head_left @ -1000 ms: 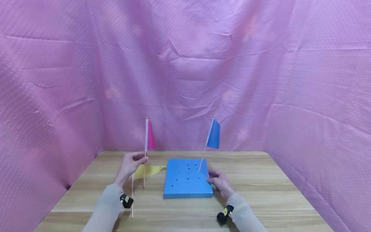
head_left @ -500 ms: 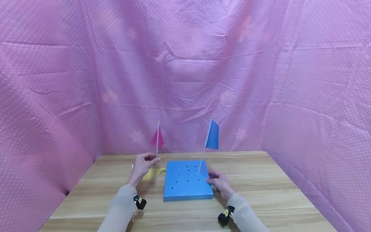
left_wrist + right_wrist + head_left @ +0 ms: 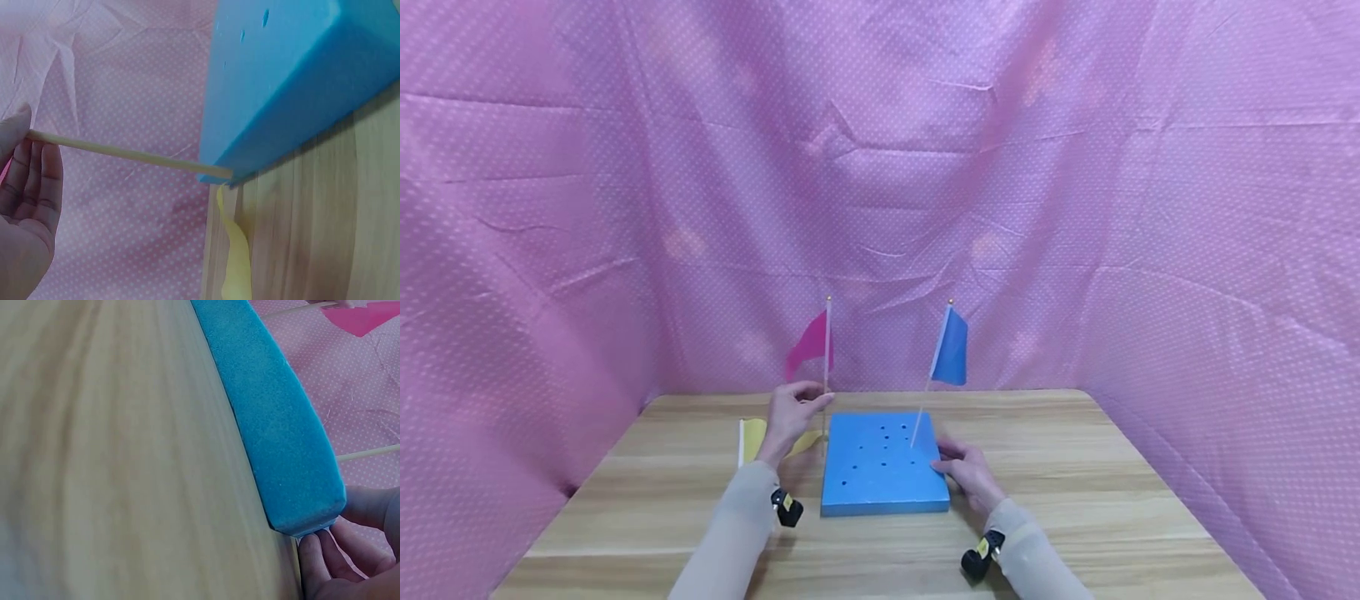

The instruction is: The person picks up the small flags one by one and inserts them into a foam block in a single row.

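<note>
My left hand (image 3: 793, 412) pinches the wooden stick (image 3: 125, 151) of a pink flag (image 3: 808, 346) between thumb and fingers. The flag stands upright in the air by the far left corner of a blue foam block (image 3: 880, 492). In the left wrist view the stick's free lower end shows in front of the block's edge; whether they touch I cannot tell. Small holes dot the block's top. A blue flag (image 3: 951, 350) leans to the right, its stick set in the block. My right hand (image 3: 972, 477) grips the block's right side, thumb (image 3: 369, 506) at the top edge, fingers against the side.
A yellow flag (image 3: 752, 433) lies on the wooden table (image 3: 1105, 500) left of the block, partly hidden behind my left hand and forearm. Pink dotted cloth (image 3: 880, 208) hangs behind the table and on both sides.
My left hand has carried the pink flag rightward, from over the yellow flag to the block's far left corner. The pink cloth now points left. My right hand stays on the block.
</note>
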### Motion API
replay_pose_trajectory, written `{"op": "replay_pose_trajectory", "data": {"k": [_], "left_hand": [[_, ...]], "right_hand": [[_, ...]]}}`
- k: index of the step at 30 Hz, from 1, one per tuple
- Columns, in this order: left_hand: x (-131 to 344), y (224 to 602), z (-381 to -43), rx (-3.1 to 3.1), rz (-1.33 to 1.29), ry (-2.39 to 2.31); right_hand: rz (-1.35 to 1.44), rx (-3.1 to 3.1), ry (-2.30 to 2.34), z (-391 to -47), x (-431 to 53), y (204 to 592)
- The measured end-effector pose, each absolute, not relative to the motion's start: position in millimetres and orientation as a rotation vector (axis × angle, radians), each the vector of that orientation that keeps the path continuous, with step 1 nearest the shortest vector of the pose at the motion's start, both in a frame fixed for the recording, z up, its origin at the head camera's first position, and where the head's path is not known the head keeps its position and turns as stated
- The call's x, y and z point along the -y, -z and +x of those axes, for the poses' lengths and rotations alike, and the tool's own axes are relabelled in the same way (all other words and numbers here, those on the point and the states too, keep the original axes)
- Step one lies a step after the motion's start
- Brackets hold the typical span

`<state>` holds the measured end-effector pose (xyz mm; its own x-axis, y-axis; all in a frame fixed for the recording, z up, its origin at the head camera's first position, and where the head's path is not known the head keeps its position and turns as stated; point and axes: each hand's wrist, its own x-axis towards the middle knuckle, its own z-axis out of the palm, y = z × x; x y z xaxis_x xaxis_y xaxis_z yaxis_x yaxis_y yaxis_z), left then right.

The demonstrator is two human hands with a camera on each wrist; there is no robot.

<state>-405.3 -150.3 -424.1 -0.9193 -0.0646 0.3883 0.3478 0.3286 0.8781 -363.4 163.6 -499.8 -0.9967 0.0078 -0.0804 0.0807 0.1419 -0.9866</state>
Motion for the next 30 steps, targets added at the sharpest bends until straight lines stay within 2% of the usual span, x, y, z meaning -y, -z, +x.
{"op": "replay_pose_trajectory", "data": {"k": [21,30], "left_hand": [[122.2,411.2,-406.7,2.212,-0.345,1.692],[117.1,410.7,-404.2,2.175,-0.286,1.831]], "right_hand": [[0.137,-2.311,2.027,-362.9,-170.6,501.3],[0.108,-2.303,2.028,-362.5,-165.7,500.3]]}}
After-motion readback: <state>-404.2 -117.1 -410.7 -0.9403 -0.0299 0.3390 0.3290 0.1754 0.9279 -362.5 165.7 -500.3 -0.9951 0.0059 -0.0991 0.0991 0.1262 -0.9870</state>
